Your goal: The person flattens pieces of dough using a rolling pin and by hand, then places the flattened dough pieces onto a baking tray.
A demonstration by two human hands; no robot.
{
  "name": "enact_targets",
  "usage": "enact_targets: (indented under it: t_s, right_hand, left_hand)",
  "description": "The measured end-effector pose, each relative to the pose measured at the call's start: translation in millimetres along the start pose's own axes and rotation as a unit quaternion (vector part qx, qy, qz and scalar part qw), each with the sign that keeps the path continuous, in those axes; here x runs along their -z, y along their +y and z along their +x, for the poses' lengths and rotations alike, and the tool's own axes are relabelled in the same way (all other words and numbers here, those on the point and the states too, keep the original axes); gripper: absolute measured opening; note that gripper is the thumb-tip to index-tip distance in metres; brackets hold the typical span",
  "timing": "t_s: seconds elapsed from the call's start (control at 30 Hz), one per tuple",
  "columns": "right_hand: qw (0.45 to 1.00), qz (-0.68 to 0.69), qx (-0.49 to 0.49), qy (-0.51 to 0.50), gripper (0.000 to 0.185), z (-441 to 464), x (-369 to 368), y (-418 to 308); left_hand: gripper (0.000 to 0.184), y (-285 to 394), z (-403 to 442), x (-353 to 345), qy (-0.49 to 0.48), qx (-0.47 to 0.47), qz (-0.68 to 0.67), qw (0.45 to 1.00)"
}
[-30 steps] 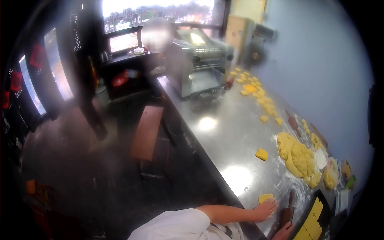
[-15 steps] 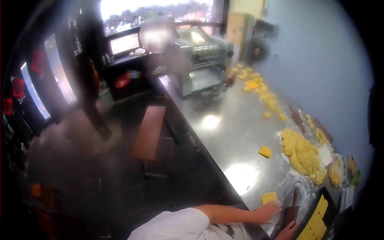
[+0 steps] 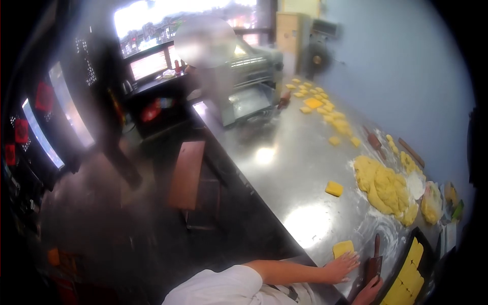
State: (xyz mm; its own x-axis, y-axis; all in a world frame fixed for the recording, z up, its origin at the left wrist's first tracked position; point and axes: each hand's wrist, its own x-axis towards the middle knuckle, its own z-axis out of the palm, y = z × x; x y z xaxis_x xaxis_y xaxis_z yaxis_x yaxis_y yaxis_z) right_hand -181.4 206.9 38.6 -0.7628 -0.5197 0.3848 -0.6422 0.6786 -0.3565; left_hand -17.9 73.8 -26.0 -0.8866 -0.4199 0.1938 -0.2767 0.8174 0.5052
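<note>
My left hand (image 3: 342, 268) lies palm down on the metal table, fingers spread, at the near edge of a flat yellow dough piece (image 3: 343, 248). Beside it, my right hand (image 3: 369, 291) is closed round the near end of a brown rolling pin (image 3: 373, 268), whose far handle points away from me. Right of the pin stands a black tray (image 3: 423, 244) with flat yellow dough pieces (image 3: 406, 277). A large lump of yellow dough (image 3: 382, 187) rests farther up the table, with white flour (image 3: 415, 186) next to it.
One dough piece (image 3: 334, 188) lies mid-table; many small ones (image 3: 335, 119) spread towards the far end. A metal rolling machine (image 3: 249, 84) stands there. Two more pins lie near the wall. A wooden bench (image 3: 188, 175) is left of the table. A blurred round patch hides part of the background.
My left hand has slid off the dough piece towards its near edge, so more of the piece shows. The view has shifted slightly. My right hand stays at the pin.
</note>
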Motion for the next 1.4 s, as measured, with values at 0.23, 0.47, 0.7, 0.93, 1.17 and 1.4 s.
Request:
enact_targets:
  t_s: [0.23,0.47,0.7,0.93,1.17,1.4]
  right_hand:
    - [1.0,-0.003,-0.014,-0.019,0.055,4.8,-10.4,12.4]
    - [0.997,0.031,-0.011,-0.068,0.058,8.2,-48.0,44.0]
    - [0.995,0.018,-0.06,-0.08,0.08,2.5,-49.2,30.0]
    - [0.995,0.009,-0.059,-0.076,0.076,-0.5,-31.6,11.7]
    - [0.966,0.187,-0.119,-0.133,0.066,5.7,-19.5,5.6]
    - [0.939,0.217,0.016,-0.266,0.068,-12.8,8.6,-75.3]
  left_hand:
    - [0.09,2.0,0.8,-1.9,0.001,0.008,0.012,1.0]
    - [0.09,-1.0,3.3,-18.1,0.044,0.008,0.023,0.999]
    - [0.084,3.5,-2.2,4.1,0.022,0.001,-0.014,1.0]
    - [0.077,2.5,-4.1,5.1,0.065,-0.035,0.034,0.997]
    - [0.06,-23.9,-20.2,61.2,0.147,0.043,-0.148,0.977]
    - [0.029,-103.5,6.0,126.8,0.257,0.096,0.027,0.961]
